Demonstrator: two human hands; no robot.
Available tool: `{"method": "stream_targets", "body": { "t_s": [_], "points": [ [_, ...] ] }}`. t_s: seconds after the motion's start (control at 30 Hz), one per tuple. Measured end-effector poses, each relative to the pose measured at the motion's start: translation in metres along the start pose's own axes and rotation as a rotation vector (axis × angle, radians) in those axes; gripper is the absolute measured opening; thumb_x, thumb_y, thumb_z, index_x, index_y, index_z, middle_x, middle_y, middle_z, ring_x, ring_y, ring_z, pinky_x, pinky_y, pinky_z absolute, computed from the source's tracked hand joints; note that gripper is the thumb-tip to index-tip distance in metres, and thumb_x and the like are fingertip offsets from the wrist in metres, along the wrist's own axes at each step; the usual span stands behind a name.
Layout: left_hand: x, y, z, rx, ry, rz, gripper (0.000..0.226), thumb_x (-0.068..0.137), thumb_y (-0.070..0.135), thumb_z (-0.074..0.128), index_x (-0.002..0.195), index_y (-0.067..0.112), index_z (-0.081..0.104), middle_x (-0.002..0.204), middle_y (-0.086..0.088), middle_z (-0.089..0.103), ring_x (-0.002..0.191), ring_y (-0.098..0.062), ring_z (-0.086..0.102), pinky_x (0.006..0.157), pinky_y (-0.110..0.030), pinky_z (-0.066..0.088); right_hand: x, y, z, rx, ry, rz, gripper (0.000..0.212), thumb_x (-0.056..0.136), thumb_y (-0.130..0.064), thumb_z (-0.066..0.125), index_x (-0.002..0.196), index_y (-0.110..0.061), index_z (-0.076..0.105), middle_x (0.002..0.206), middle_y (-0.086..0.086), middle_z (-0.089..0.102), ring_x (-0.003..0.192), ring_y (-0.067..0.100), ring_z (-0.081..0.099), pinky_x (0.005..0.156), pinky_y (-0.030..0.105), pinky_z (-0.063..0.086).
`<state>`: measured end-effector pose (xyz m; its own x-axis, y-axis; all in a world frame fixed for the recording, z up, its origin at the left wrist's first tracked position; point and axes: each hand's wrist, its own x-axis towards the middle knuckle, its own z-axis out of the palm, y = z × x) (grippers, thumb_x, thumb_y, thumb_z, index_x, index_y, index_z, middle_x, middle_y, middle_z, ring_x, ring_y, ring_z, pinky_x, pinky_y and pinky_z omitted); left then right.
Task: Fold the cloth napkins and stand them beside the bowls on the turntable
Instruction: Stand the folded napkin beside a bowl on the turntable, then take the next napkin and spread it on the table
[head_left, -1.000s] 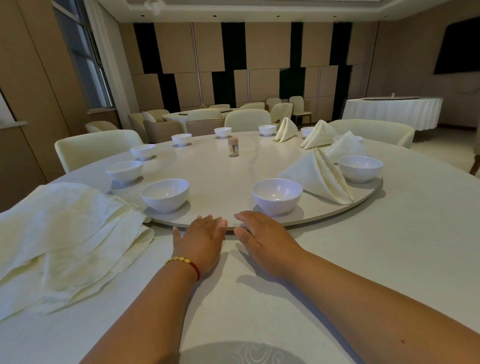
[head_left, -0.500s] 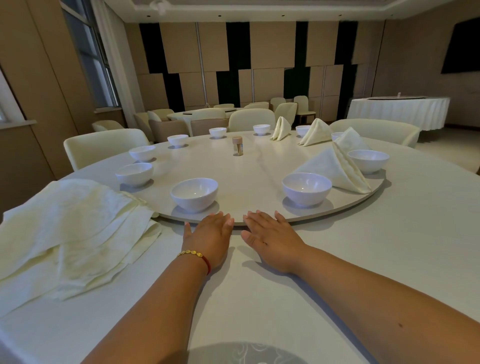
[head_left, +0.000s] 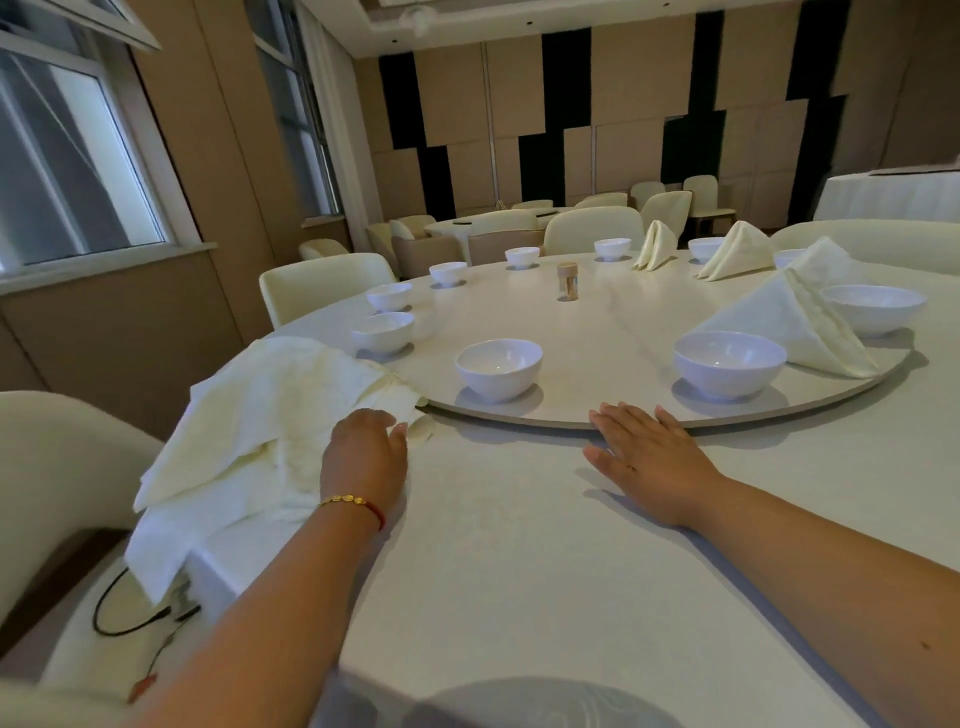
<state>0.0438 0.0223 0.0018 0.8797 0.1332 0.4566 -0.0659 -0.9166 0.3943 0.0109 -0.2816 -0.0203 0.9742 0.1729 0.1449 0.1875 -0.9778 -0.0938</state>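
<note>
A loose pile of pale cloth napkins (head_left: 260, 415) lies on the table's left edge and hangs over it. My left hand (head_left: 363, 457) rests on the pile's near right corner, fingers curled down into the cloth and thumb beside it. My right hand (head_left: 649, 452) lies flat, its fingertips on the rim of the round turntable (head_left: 597, 338). White bowls ring the turntable; the nearest two (head_left: 498, 366) (head_left: 730, 361) have no napkin beside them. A folded napkin (head_left: 779, 322) stands beside the bowl on the right (head_left: 875, 309), and more folded napkins (head_left: 737, 252) stand farther back.
A toothpick holder (head_left: 567, 280) stands near the turntable's centre. The large round table (head_left: 519, 545) spreads out in front of me. A cream chair (head_left: 52, 467) is close on my left, with a black cable (head_left: 119, 618) on its seat. More chairs surround the table.
The turntable turned to the right, carrying bowls and folded napkins along. My left hand left the turntable rim and moved left onto the napkin pile. My view swung left.
</note>
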Motion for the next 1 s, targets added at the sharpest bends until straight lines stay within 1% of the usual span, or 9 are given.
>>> {"method": "stream_targets", "body": {
  "t_s": [0.07,0.1,0.23,0.33,0.47,0.67,0.8,0.9,1.0],
  "points": [
    [0.002,-0.028,-0.013,0.04,0.104,-0.099,0.034,0.098,0.032,0.046,0.117,0.01,0.064,0.125,-0.011,0.057,0.117,-0.03,0.048,0.097,-0.039,0.041,0.001,-0.001,0.0,-0.018,0.022,0.004,0.093,0.077,-0.075,-0.015,0.154,-0.026,0.004,0.162,-0.008,0.001,0.148,0.009,-0.002,0.118,0.035,-0.005],
    [0.003,-0.041,-0.019,0.073,0.152,-0.145,0.036,0.098,0.034,0.045,0.118,0.01,0.063,0.125,-0.013,0.055,0.119,-0.032,0.045,0.097,-0.042,0.04,0.001,-0.001,0.0,-0.016,0.029,0.01,0.09,0.079,-0.073,-0.012,0.154,-0.026,0.006,0.162,-0.008,0.003,0.148,0.009,-0.001,0.118,0.034,-0.004],
    [0.012,-0.077,-0.029,0.109,0.13,-0.288,0.042,0.096,0.039,0.047,0.129,0.013,0.05,0.132,-0.017,0.045,0.121,-0.037,0.043,0.097,-0.047,0.041,0.002,-0.001,0.002,-0.006,0.056,0.022,0.127,0.049,-0.085,-0.034,0.153,-0.029,0.013,0.161,-0.009,0.011,0.147,0.009,0.005,0.118,0.034,-0.001],
    [0.023,-0.09,-0.027,0.013,0.024,-0.313,0.05,0.094,0.039,0.053,0.136,0.015,0.041,0.136,-0.016,0.04,0.115,-0.038,0.052,0.093,-0.048,0.046,0.003,0.0,0.003,-0.008,0.07,0.027,0.126,0.049,-0.085,-0.033,0.153,-0.029,0.014,0.16,-0.01,0.011,0.147,0.009,0.006,0.118,0.033,0.0],
    [0.04,-0.098,-0.024,-0.026,-0.046,-0.347,0.051,0.092,0.04,0.055,0.137,0.019,0.041,0.136,-0.011,0.044,0.114,-0.034,0.055,0.089,-0.045,0.048,0.005,0.004,0.006,-0.036,0.083,0.022,0.12,0.055,-0.085,-0.03,0.153,-0.031,0.014,0.16,-0.011,0.012,0.147,0.007,0.007,0.118,0.032,0.001],
    [0.057,-0.11,-0.018,0.025,-0.009,-0.414,0.046,0.089,0.039,0.061,0.127,0.017,0.05,0.125,-0.009,0.054,0.107,-0.032,0.058,0.08,-0.041,0.048,0.005,0.007,0.008,-0.048,0.089,0.022,0.115,0.059,-0.084,-0.027,0.152,-0.032,0.016,0.159,-0.013,0.013,0.146,0.005,0.007,0.118,0.03,0.001],
    [0.068,-0.117,-0.013,0.1,-0.047,-0.464,0.037,0.086,0.044,0.064,0.102,0.01,0.06,0.09,-0.009,0.061,0.082,-0.03,0.057,0.066,-0.036,0.045,0.004,0.005,0.006,-0.038,0.102,0.026,0.102,0.069,-0.081,-0.012,0.151,-0.031,0.019,0.159,-0.012,0.017,0.146,0.006,0.011,0.118,0.03,0.003],
    [0.075,-0.12,-0.012,0.071,-0.061,-0.529,0.036,0.086,0.042,0.066,0.094,0.007,0.063,0.082,-0.011,0.06,0.076,-0.03,0.054,0.067,-0.036,0.043,0.003,0.004,0.005,-0.032,0.101,0.029,0.094,0.073,-0.075,-0.008,0.151,-0.031,0.02,0.159,-0.011,0.017,0.146,0.006,0.011,0.117,0.03,0.003],
    [0.078,-0.118,-0.011,0.039,-0.065,-0.564,0.029,0.088,0.035,0.065,0.088,0.007,0.057,0.084,-0.012,0.057,0.082,-0.032,0.054,0.071,-0.037,0.041,0.004,0.006,0.006,-0.023,0.097,0.025,0.105,0.067,-0.083,-0.017,0.151,-0.031,0.019,0.158,-0.012,0.017,0.146,0.007,0.012,0.117,0.029,0.003]
  ]
}}
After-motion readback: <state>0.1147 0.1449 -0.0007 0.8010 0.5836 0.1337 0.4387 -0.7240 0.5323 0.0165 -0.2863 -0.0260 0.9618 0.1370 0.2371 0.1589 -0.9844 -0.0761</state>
